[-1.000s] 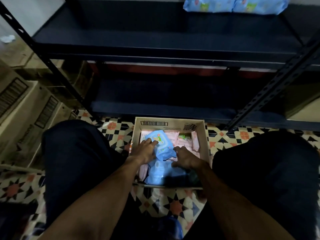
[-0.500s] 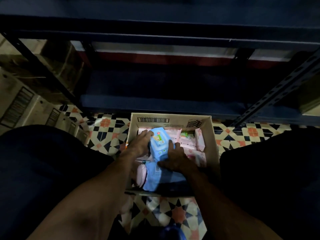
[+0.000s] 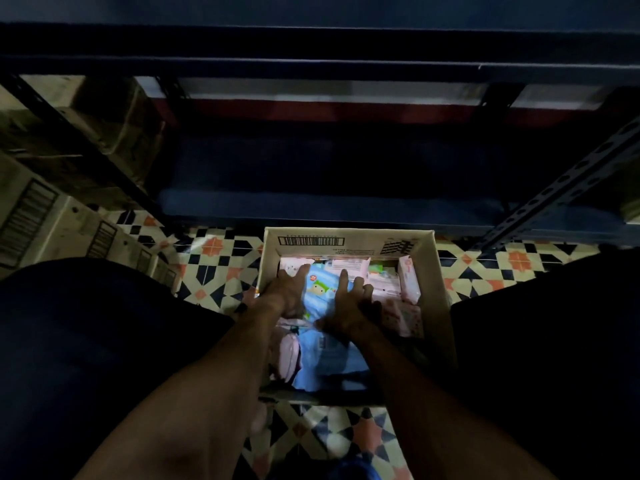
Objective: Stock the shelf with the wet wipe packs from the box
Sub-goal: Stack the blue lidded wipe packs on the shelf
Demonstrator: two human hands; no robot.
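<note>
An open cardboard box [image 3: 438,271] sits on the tiled floor between my knees, holding blue and pink wet wipe packs. Both hands are inside it, pressed against the two sides of one blue wet wipe pack [image 3: 320,291] with a green cartoon print. My left hand [image 3: 289,292] clasps its left edge, my right hand [image 3: 348,308] its right edge, fingers spread over the top. Another blue pack [image 3: 329,362] lies nearer me, and pink packs [image 3: 405,289] fill the right side. The dark metal shelf [image 3: 329,206] stands right behind the box, its lower level bare.
Cardboard cartons [image 3: 45,216] with barcodes are stacked at the left, beside the shelf's slotted post. Another slotted post [image 3: 561,192] slants at the right. My dark-trousered knees [image 3: 90,327] flank the box on the patterned floor tiles [image 3: 214,251].
The view has tipped down, so the upper shelf with its blue packs is out of sight. Both hands have closed in on the blue pack and slid it slightly toward the box's far end.
</note>
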